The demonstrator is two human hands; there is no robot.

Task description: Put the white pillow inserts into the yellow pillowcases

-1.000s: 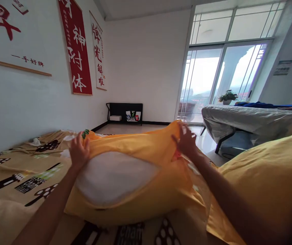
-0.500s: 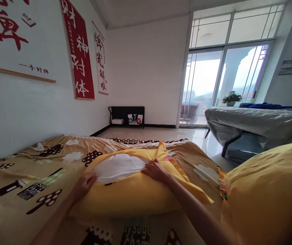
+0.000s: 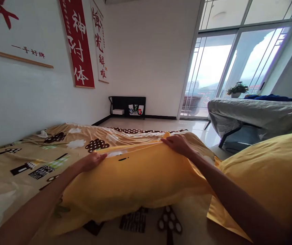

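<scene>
A yellow pillowcase (image 3: 135, 180) lies in front of me on the bed, bulging around a white pillow (image 3: 116, 153). Only a narrow strip of the white pillow shows at the opening on the far side. My left hand (image 3: 93, 161) is closed on the left end of the opening's edge. Farther right, my right hand (image 3: 178, 144) pinches the same edge, and the cloth is stretched taut between both hands. A small dark mark is visible on the yellow cloth near the opening.
Beneath lies a patterned tan bedspread (image 3: 76, 136). A second yellow pillow (image 3: 268, 170) sits close on my right. Beyond it stands a plastic-covered table (image 3: 250, 110) with a potted plant (image 3: 237, 89). A low black shelf (image 3: 127, 102) is by the far wall.
Both hands have lifted the pillowcase edge up and away from me, the right hand also moving right. Yellow cloth now covers most of the white pillow. The view has tipped downward.
</scene>
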